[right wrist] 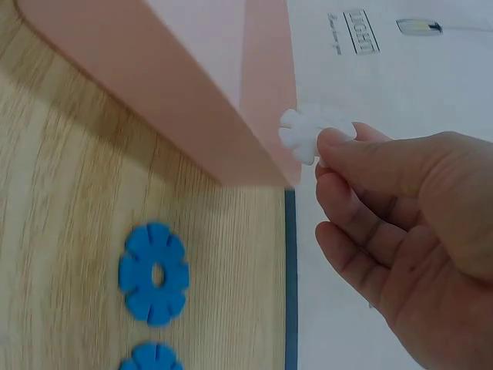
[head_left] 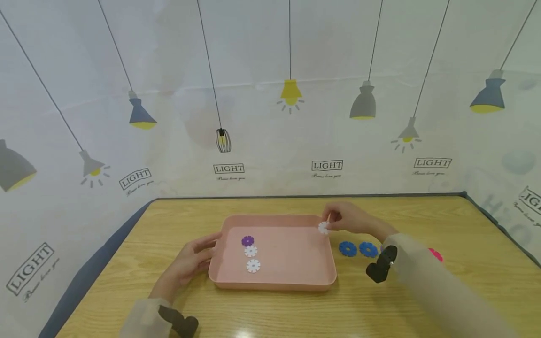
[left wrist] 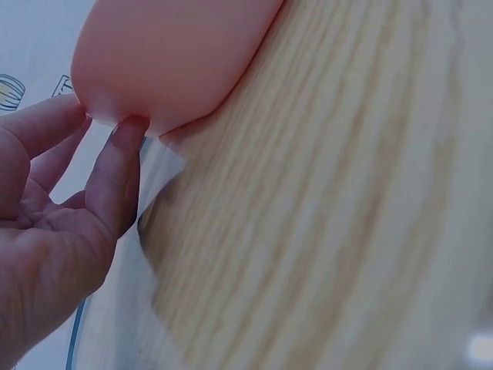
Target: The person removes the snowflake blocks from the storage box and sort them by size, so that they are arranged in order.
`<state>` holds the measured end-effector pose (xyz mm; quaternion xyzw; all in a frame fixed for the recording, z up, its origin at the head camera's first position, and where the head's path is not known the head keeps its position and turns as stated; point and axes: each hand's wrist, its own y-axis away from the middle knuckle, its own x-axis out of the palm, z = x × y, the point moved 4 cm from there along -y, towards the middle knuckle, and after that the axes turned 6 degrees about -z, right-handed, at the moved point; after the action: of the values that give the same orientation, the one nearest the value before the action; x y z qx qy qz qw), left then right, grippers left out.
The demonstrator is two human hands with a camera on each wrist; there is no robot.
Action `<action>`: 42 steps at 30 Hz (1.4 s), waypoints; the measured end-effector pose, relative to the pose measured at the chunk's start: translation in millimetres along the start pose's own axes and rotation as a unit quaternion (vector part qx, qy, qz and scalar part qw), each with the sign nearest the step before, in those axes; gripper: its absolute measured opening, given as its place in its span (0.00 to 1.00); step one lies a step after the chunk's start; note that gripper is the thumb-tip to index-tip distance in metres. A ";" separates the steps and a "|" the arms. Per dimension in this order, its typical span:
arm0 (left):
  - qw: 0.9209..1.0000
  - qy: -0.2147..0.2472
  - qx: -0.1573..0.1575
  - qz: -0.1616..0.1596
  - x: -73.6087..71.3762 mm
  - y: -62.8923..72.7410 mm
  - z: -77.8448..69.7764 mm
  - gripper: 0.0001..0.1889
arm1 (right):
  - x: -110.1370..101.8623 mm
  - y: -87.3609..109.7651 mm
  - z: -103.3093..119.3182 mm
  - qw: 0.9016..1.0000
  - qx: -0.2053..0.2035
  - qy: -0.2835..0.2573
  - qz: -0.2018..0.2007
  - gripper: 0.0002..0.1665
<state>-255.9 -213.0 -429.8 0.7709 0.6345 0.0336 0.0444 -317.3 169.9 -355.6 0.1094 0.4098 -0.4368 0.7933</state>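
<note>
Over the far right corner of the pink tray, my right hand pinches a white notched plastic disc between thumb and forefinger. The other fingers curl loosely below it in the right wrist view. Lying in the tray's left part are a purple disc and two white ones, the nearer white disc apart from the other. My left hand touches the tray's left side. Its fingertips meet the edge and its thumb lies against the outer wall, with a gap between them.
Right of the tray, a blue disc and a second blue disc lie on the wooden table. A pink disc is partly behind the right sleeve. A lamp-printed cloth stands behind the table.
</note>
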 end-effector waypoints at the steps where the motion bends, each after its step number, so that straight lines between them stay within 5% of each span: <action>1: 1.000 0.000 0.000 -0.001 -0.1 0.0 0.3 0.27 | -2.5 3.1 -3.8 1.000 0.003 -0.002 -0.003 0.06; 19: 1.000 -0.002 0.007 0.001 -1.1 -1.4 2.3 0.27 | -53.5 93.1 -77.2 0.994 0.081 -0.014 -0.076 0.07; 28: 1.000 -0.013 0.001 -0.007 -1.5 -2.6 2.5 0.27 | -77.2 141.3 -116.2 0.977 0.158 0.059 -0.134 0.10; 42: 1.000 -0.005 0.005 0.002 -1.1 -1.6 2.1 0.27 | -103.9 201.0 -145.2 0.961 0.229 0.072 -0.137 0.18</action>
<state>-257.4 -213.8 -432.1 0.7723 0.6332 0.0271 0.0439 -269.8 429.2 -408.1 0.2622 0.3658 -0.6145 0.6480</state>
